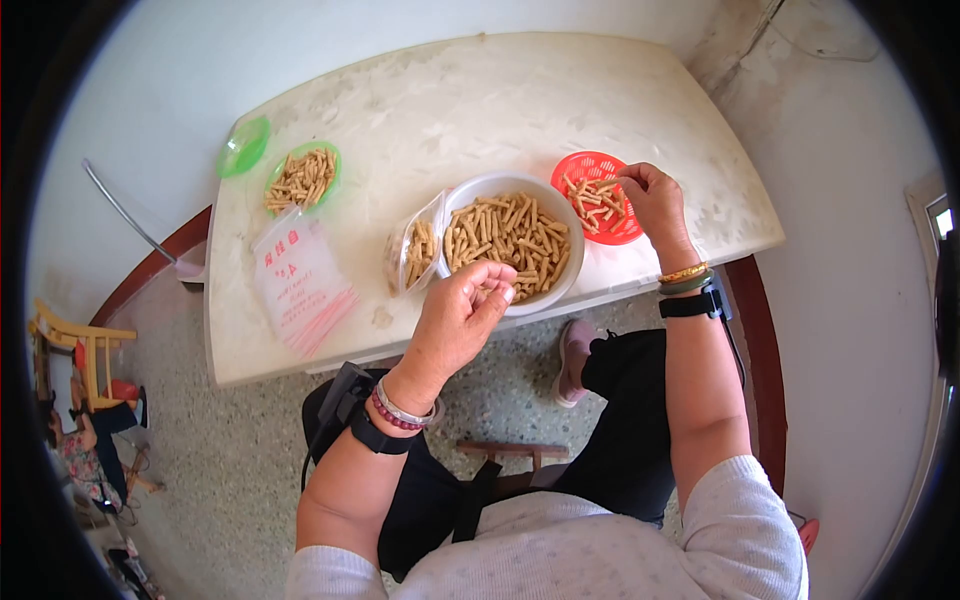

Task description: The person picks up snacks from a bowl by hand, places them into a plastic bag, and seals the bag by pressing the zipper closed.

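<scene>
My left hand (455, 325) was over the near rim of the white bowl (577, 245); the sticks (500, 235) in it lay just past those fingertips, away from me, long axes every which way, so no single line to pinch along. Left was the nearer hand to that heap. Thumb + fingers there were curled, tips close; couldn't tell if they held a stick.

My right hand (655, 205) was at the R edge of the red basket (590, 160), w/ a few more sticks to the left of its fingertips, mostly slanted. Fingers narrow, pinched; couldn't tell if a stick was btwn them.

Bowl's near rim stood below my L fingers, basket's edge by my R ones. Left of my L fingers: clear pack (403, 250) of sticks, touching the bowl or nearly, then printed bags (298, 280); farther off, green plate (337, 163) w/ sticks.
</scene>
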`<action>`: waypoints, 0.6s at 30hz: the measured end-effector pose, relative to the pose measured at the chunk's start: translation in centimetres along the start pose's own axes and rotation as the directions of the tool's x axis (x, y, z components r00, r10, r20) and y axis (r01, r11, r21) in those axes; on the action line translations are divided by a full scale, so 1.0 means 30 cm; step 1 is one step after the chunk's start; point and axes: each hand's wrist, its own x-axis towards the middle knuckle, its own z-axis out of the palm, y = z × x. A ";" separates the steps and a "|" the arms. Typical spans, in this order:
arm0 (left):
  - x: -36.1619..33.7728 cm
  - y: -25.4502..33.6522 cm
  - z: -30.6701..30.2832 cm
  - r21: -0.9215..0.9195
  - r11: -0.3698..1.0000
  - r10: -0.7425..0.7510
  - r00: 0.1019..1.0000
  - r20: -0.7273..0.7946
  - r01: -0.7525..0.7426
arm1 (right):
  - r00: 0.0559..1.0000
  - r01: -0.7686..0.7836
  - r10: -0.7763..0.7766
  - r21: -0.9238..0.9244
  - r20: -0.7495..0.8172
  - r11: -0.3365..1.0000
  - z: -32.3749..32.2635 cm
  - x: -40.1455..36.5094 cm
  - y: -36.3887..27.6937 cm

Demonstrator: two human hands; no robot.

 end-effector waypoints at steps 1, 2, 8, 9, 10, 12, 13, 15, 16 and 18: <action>0.000 -0.002 0.000 0.014 1.000 -0.006 1.000 0.001 0.006 | 0.999 0.003 -0.005 -0.055 -0.048 0.998 -0.001 0.001 -0.004; 0.000 -0.005 0.002 0.014 1.000 -0.003 1.000 0.001 0.003 | 0.995 0.002 -0.013 -0.110 -0.095 0.994 -0.001 0.001 -0.007; -0.014 -0.015 0.023 0.085 0.996 -0.032 0.999 0.025 0.030 | 0.998 -0.064 0.059 0.382 0.025 0.922 -0.019 -0.027 -0.048; -0.016 -0.008 0.029 0.179 0.983 0.030 0.995 0.092 -0.046 | 0.998 -0.069 0.061 0.379 0.033 0.923 -0.009 -0.037 -0.053; -0.020 -0.003 0.036 0.264 0.956 0.085 0.984 0.160 -0.126 | 0.992 -0.064 0.017 0.396 0.122 0.916 0.002 -0.043 -0.059; -0.028 -0.003 0.056 0.196 0.975 0.066 0.982 0.175 -0.101 | 0.973 -0.080 -0.030 0.450 0.230 0.889 0.033 -0.075 -0.117; -0.032 -0.002 0.062 0.130 0.988 0.056 0.977 0.203 -0.084 | 0.970 -0.083 -0.032 0.449 0.243 0.890 0.046 -0.084 -0.136; -0.031 0.016 0.052 0.066 0.994 0.065 0.972 0.228 -0.082 | 0.927 -0.095 -0.114 0.516 0.358 0.851 0.069 -0.096 -0.153; -0.032 0.025 0.041 0.097 0.991 0.065 0.969 0.240 -0.091 | 0.916 -0.044 -0.147 0.459 0.372 0.887 0.082 -0.099 -0.156; -0.028 0.033 0.024 0.129 0.987 0.062 0.968 0.244 -0.096 | 0.901 0.144 -0.233 0.256 0.365 0.956 0.100 -0.126 -0.175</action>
